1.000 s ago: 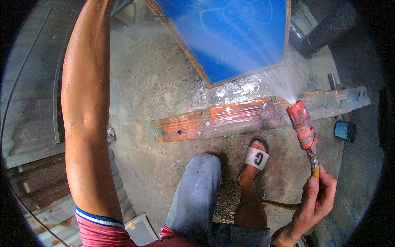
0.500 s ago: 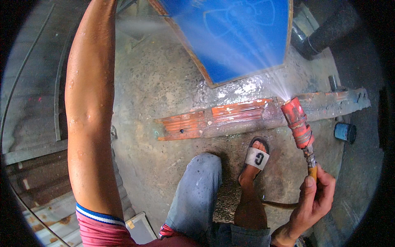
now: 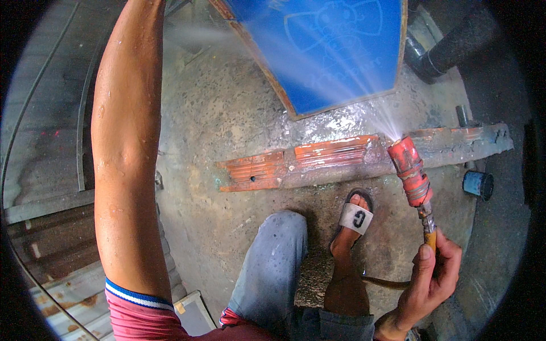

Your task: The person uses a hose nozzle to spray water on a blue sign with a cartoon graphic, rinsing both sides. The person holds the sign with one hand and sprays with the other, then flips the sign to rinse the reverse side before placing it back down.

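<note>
My right hand (image 3: 431, 278) is closed around the yellow hose end behind a red spray nozzle (image 3: 410, 173). Water fans out of the nozzle toward the upper left, across a blue panel (image 3: 341, 68) with a worn brown edge and a faint line drawing. The panel stands tilted at the top of the view, its lower edge close to the wet floor. My left arm (image 3: 126, 142), beaded with water, stretches up along the left side; its hand is beyond the upper edge and cannot be seen.
A low row of orange hollow bricks and mortar (image 3: 335, 159) crosses the wet concrete floor (image 3: 210, 113). A small blue-and-black can (image 3: 478, 185) lies at the right near a dark pipe (image 3: 455, 54). My sandalled foot (image 3: 355, 219) is below the bricks; corrugated metal sheets (image 3: 79, 295) are at left.
Water keeps spraying, and the nozzle has barely shifted. The line drawing on the blue panel shows slightly more clearly now. My left arm leans a little farther right.
</note>
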A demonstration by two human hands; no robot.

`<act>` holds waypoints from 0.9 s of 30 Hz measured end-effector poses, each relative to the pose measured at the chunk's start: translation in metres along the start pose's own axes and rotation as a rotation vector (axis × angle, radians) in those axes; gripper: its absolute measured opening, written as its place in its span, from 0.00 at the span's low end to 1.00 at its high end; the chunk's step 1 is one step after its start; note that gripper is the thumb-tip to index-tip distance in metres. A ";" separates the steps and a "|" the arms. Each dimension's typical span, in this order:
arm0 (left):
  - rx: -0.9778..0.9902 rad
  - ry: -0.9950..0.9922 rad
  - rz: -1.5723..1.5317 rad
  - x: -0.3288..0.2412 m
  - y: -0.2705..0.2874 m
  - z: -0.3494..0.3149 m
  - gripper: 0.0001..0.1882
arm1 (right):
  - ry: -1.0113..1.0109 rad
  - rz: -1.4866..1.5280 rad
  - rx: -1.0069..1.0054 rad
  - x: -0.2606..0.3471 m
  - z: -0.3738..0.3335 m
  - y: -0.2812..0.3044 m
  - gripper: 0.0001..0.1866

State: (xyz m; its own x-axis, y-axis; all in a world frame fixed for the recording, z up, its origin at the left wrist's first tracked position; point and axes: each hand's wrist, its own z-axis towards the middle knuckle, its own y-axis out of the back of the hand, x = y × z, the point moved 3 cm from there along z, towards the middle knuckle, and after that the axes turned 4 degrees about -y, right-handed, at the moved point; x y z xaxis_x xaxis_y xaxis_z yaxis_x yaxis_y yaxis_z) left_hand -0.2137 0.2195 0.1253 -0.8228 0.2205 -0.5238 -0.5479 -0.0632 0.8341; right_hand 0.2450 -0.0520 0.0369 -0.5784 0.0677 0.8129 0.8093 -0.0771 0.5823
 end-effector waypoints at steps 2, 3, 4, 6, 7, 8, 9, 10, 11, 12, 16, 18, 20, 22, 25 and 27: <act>0.004 0.036 0.029 0.001 0.001 0.000 0.18 | -0.003 0.004 0.002 0.000 0.000 0.000 0.10; 0.006 0.052 0.042 -0.001 0.000 0.000 0.18 | -0.025 0.009 0.012 0.000 0.000 0.001 0.10; 0.002 0.072 0.055 -0.003 -0.001 0.000 0.18 | -0.048 0.014 0.022 0.001 -0.001 0.002 0.10; -0.008 0.114 0.083 -0.006 -0.002 -0.002 0.19 | -0.053 0.016 0.028 0.001 -0.001 0.000 0.10; -0.005 0.110 0.072 -0.005 -0.002 -0.001 0.19 | -0.054 0.018 0.032 0.001 -0.001 0.000 0.10; -0.001 0.107 0.060 -0.002 -0.001 0.000 0.19 | -0.048 0.020 0.027 0.001 -0.001 -0.001 0.10; 0.002 0.103 0.048 -0.001 0.000 0.000 0.19 | -0.041 0.021 0.022 0.000 0.000 -0.002 0.10; -0.005 0.079 0.035 0.000 0.000 0.000 0.19 | -0.033 0.022 0.018 0.000 0.000 -0.002 0.10; -0.012 0.055 0.022 0.001 0.000 0.001 0.19 | -0.035 0.029 0.019 0.000 0.000 -0.002 0.10; -0.018 0.030 0.007 0.000 -0.002 0.001 0.19 | -0.037 0.035 0.020 0.000 0.000 -0.002 0.10; 0.011 0.084 -0.007 0.001 -0.001 0.001 0.19 | -0.041 0.018 0.019 0.000 -0.001 -0.004 0.10; 0.017 0.060 -0.054 0.005 -0.001 0.003 0.19 | -0.039 0.009 0.021 0.000 -0.001 -0.003 0.10; 0.012 0.060 -0.005 0.006 0.000 0.003 0.19 | -0.022 -0.003 0.014 -0.001 -0.001 -0.003 0.10; 0.013 0.071 0.017 0.003 0.000 0.002 0.19 | 0.010 -0.018 -0.003 -0.002 -0.001 -0.002 0.10; 0.014 0.099 -0.010 0.003 0.000 0.001 0.19 | -0.078 0.011 0.004 -0.004 -0.004 -0.001 0.10; 0.005 0.100 -0.058 0.003 -0.002 0.003 0.19 | -0.040 -0.027 0.012 -0.006 -0.004 0.000 0.10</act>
State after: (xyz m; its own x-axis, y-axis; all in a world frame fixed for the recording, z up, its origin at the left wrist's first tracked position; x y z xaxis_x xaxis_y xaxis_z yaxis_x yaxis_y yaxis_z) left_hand -0.2151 0.2232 0.1228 -0.8011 0.1255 -0.5853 -0.5942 -0.0480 0.8029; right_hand 0.2480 -0.0559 0.0323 -0.5960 0.1095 0.7955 0.7946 -0.0626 0.6039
